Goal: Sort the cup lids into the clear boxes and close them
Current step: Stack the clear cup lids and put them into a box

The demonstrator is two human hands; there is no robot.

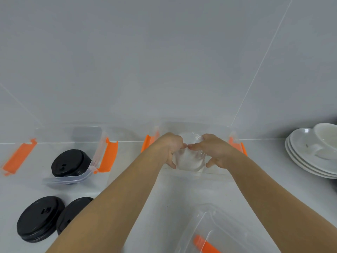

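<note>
Near edge of the white counter (164,207), right of centre: a clear rectangular plastic box cover (209,221) with an orange clip (204,245), lying apart from any box. Near-left corner: a stack of black round plastic cup lids (41,219) and a second black stack (73,212) just beside it, neither boxed yet. Further back on the left: a clear plastic box with orange latches (98,154), open, with a third black stack (70,162) inside and a clear cover leaning at its front. Back centre, along the far edge: a second clear plastic box (217,172), open, latches folded outward. Both forearms reach to it. The left hand (172,149) and right hand (218,152) each curl fingers and thumb round opposite sides of a stack of clear round plastic cup lids (189,159), fingertips nearly meeting above it. The stack sits within this box's opening; cannot tell whether it rests on the bottom. Judgement: the lids are very light, thin and springy, likely slick, and a nested stack may slide apart or dent if squeezed. Best held as now, by the rims on two opposite sides, with gentle, even pressure, kept level. Far-right corner: stacked white plates (306,161) bearing a white cup (326,143), well apart. Behind: a grey tiled wall (164,61).
</note>
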